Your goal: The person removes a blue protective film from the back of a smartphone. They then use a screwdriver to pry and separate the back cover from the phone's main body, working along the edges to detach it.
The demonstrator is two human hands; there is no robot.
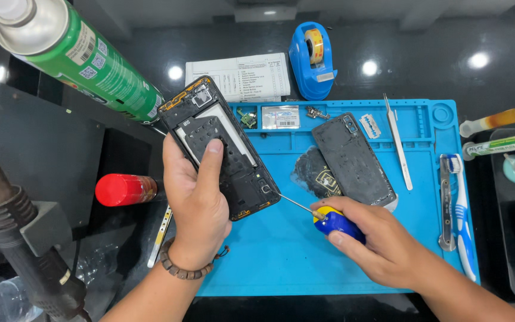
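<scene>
My left hand (195,203) grips an opened black phone body (233,173), back side up, with the thumb pressed on its middle. It is held tilted above the left edge of the blue work mat (281,250). My right hand (377,238) holds a small screwdriver with a blue and yellow handle (332,222). Its thin metal tip touches the lower right corner of the phone. A black back cover (353,156) lies on the mat just above my right hand, partly over a dark flat piece (314,176).
Tweezers (399,143), a razor blade (369,126), a toothbrush (461,220) and a metal pry tool (445,203) lie on the mat's right side. A blue tape dispenser (312,56), a paper sheet (239,74), a green spray can (84,56), a red cap (123,189) and a heat gun (13,232) surround it.
</scene>
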